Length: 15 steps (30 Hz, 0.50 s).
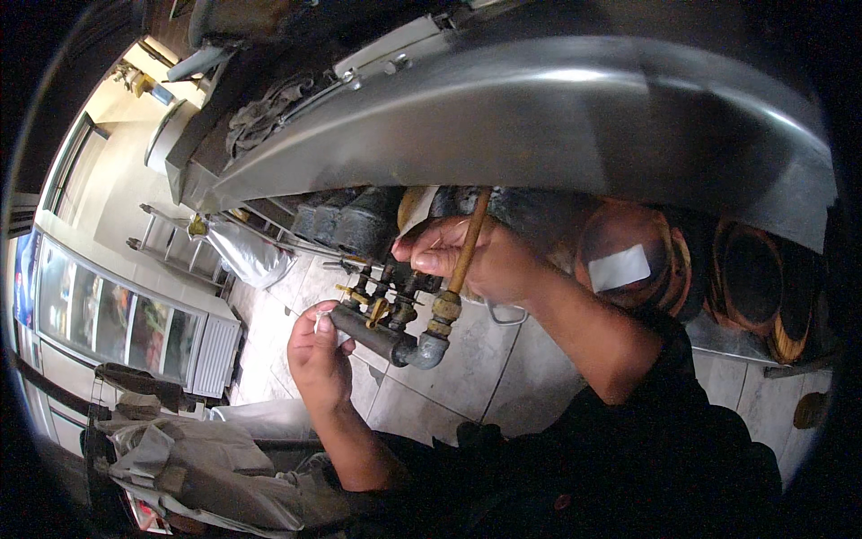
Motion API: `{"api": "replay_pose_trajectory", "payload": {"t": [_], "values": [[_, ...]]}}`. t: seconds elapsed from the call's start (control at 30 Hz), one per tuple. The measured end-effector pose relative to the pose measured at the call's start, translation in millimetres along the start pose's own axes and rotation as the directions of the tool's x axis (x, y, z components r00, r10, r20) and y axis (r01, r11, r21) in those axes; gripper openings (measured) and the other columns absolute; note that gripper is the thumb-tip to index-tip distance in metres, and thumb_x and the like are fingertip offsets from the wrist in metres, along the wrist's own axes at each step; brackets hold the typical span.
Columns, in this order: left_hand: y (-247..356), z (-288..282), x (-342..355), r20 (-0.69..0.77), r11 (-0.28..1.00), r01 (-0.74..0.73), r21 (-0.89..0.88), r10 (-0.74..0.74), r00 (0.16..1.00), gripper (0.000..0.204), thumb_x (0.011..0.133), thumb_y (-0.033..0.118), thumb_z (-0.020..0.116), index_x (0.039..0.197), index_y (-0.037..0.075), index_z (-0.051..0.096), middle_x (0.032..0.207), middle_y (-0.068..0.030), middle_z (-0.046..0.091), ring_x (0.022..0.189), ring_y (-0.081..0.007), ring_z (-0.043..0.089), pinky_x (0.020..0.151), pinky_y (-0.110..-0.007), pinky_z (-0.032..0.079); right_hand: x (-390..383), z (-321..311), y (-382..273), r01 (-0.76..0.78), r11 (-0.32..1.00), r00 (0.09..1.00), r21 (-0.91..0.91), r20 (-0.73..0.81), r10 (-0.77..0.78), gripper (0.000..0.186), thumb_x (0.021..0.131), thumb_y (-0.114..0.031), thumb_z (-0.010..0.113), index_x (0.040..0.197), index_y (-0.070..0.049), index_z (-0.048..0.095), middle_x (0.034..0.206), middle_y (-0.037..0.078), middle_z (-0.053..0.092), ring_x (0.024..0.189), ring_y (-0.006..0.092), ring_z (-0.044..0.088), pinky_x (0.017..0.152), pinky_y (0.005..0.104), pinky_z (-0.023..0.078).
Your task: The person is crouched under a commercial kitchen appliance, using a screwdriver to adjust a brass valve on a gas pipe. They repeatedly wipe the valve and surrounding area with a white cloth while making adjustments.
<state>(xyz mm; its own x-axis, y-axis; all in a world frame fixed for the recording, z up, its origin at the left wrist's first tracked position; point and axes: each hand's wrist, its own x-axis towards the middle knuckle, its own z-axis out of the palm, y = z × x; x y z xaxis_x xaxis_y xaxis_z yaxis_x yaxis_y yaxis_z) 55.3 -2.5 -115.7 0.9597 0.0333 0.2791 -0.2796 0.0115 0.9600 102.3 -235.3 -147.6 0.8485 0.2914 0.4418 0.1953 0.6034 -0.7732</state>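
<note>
A dark metal gas manifold (368, 332) with several brass valves (381, 309) hangs below the steel edge, joined by a grey elbow (426, 352) to an upright yellowish pipe (471, 242). My left hand (319, 359) pinches a small white scrap (326, 322), like tissue or cloth, at the manifold's left end. My right hand (476, 265) reaches behind the pipe, fingers curled above the valve row; whether it grips a valve fitting or something else there is hidden.
A curved steel counter (611, 117) spans above. Dark pots (359, 220) and stacked wooden platters (745, 278) sit below it. A glass-fronted fridge (117, 314), a foil-like wrapped item (247, 251) and hanging grey cloths (197, 458) are at left, over a tiled floor (530, 377).
</note>
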Motion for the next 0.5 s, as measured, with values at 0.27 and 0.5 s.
{"api": "replay_pose_trajectory", "payload": {"t": [0.27,0.5], "values": [[-1,-1,0,0.006,1.0,0.003,0.004,-0.003,1.0,0.023,0.088,0.021,0.055,0.103,0.003,0.055,0.088,-0.0021,0.058,0.072,-0.0075,0.052,0.056,-0.02,0.043,3,-19,-7,-0.03,0.999,0.999,-0.012,-0.016,0.03,0.008,0.082,-0.001,0.056,0.09,0.002,0.059,0.098,0.015,0.062,0.097,0.0193,0.058,0.088,0.0299,0.043],[1,-1,1,0.019,1.0,0.003,-0.021,-0.003,1.0,0.022,0.089,0.02,0.055,0.102,0.003,0.055,0.088,-0.0022,0.058,0.072,-0.0074,0.052,0.056,-0.019,0.043,1,-17,-13,-0.042,0.998,0.999,-0.044,-0.005,0.042,0.011,0.082,0.0,0.055,0.092,0.002,0.059,0.096,0.014,0.063,0.094,0.0198,0.06,0.084,0.0307,0.046]]}}
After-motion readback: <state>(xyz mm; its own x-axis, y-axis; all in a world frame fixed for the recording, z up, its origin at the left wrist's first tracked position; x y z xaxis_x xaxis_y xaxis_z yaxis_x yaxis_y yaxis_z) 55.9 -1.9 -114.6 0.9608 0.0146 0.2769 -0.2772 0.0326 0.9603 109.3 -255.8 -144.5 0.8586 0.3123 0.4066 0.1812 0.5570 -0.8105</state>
